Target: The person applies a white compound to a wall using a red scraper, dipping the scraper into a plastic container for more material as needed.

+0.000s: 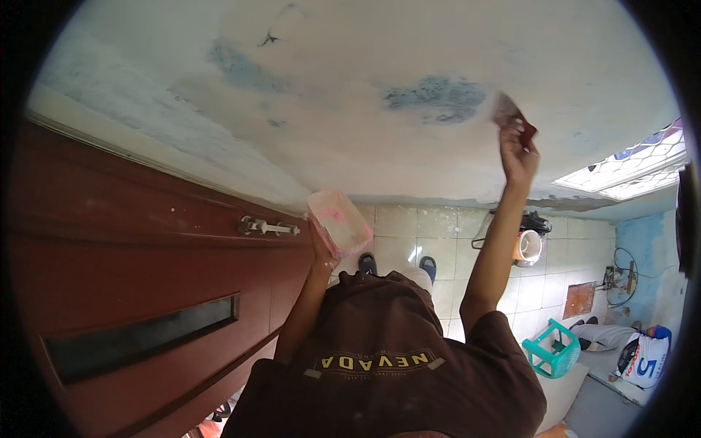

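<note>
My right hand [519, 152] is raised at the wall [328, 131], gripping a putty knife [510, 109] with a wide blade that is slightly blurred. Pale blue-grey patches mark the off-white wall, one just left of the blade. My left hand [321, 244] grips a translucent rectangular plastic tub [341, 217] with pink smears, low beside the brown door [146, 277] and its metal handle [269, 227].
My sandalled feet [428, 266] stand on tiles [438, 223]. Right are a white bucket [530, 247] among dark items, a lattice window [621, 164], cables [622, 274], a teal plastic stool [548, 347] and a printed white sack [642, 365] beside grey fabric and dark footwear.
</note>
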{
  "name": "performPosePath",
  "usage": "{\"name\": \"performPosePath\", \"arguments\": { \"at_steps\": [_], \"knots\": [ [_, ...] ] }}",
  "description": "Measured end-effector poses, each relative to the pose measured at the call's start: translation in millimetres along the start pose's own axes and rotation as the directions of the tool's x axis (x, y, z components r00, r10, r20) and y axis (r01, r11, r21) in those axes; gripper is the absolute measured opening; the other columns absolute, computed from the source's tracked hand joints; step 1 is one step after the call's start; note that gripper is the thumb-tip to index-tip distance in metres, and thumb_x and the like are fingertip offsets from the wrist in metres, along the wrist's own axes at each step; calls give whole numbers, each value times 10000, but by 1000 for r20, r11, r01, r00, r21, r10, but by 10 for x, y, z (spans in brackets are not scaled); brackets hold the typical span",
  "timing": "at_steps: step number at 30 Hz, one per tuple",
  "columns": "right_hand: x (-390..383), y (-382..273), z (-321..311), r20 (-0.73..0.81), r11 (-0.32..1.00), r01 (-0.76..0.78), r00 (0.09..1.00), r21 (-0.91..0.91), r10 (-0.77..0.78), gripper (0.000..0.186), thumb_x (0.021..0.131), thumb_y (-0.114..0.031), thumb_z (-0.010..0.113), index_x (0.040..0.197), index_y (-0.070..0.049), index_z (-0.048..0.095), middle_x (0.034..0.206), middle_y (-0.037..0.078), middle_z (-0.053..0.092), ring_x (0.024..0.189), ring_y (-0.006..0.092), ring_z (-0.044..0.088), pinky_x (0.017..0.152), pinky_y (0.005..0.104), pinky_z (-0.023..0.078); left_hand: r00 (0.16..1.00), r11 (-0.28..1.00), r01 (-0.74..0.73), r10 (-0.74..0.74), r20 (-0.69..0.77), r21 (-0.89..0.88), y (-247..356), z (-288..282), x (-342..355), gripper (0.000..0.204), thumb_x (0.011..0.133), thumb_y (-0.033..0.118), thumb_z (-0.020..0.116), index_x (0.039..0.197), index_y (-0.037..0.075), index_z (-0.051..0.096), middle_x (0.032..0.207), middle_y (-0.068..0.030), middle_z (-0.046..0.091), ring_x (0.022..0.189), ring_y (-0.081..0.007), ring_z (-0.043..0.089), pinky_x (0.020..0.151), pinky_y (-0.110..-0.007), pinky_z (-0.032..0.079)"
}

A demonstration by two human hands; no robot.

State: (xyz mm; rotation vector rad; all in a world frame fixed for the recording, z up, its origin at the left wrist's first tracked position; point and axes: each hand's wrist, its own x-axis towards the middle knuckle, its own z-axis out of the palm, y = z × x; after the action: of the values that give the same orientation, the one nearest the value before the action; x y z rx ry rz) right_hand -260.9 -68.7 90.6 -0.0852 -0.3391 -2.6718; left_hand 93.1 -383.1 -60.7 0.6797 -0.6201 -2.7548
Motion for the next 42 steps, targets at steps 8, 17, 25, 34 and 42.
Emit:
{"name": "performPosePath", "arguments": {
  "at_steps": [8, 17, 25, 34, 42],
  "knots": [
    [-481, 379, -1125, -386, 807, -171, 920, -565, -75, 113, 901, -116, 527, 852, -34, 587, 940, 142, 665, 727, 189, 599, 643, 288, 530, 996, 995, 62, -57, 61, -77, -461, 415, -4, 777, 911, 747, 445, 1443, 180, 418, 1407, -104, 497, 1273, -364, 535, 1014, -614, 491],
    [369, 250, -946, -212, 946, -144, 974, -291, 83, 369, 893, -74, 401, 1095, 191, 559, 1162, 317, 586, 946, 312, 628, 813, 320, 584, 998, 980, -59, 55, -27, -188, -927, 387, 18, 729, 924, 704, 460, 1413, 162, 454, 1363, -104, 532, 1240, -376, 560, 1009, -595, 504],
    [-429, -167, 193, -115, 833, 181, 953, -523, -279, 508, 920, -68, 498, 1334, 218, 429, 1135, 241, 623, 928, 245, 634, 859, 292, 555, 992, 967, -128, 124, -33, -220, -1171, 521, -140, 738, 934, 695, 464, 1442, 161, 431, 1399, -110, 520, 1281, -384, 536, 1043, -611, 477],
    [195, 696, -2161, -432, 813, -466, 850, -348, 302, 331, 1000, -156, 384, 1091, 84, 593, 1088, 201, 655, 994, 270, 621, 851, 323, 557, 985, 974, -170, 165, -48, -152, -1279, 913, -103, 770, 913, 697, 513, 1459, 163, 409, 1428, -116, 491, 1318, -385, 498, 1079, -629, 431],
    [7, -100, 211, -113, 969, -245, 964, -29, 240, 459, 947, -31, 432, 1322, 233, 417, 1313, 351, 480, 1162, 388, 556, 967, 377, 564, 970, 939, -240, 242, -24, -246, -1438, 667, -202, 794, 908, 714, 496, 1465, 158, 395, 1425, -115, 487, 1295, -382, 518, 1049, -637, 456]
  ]
}}
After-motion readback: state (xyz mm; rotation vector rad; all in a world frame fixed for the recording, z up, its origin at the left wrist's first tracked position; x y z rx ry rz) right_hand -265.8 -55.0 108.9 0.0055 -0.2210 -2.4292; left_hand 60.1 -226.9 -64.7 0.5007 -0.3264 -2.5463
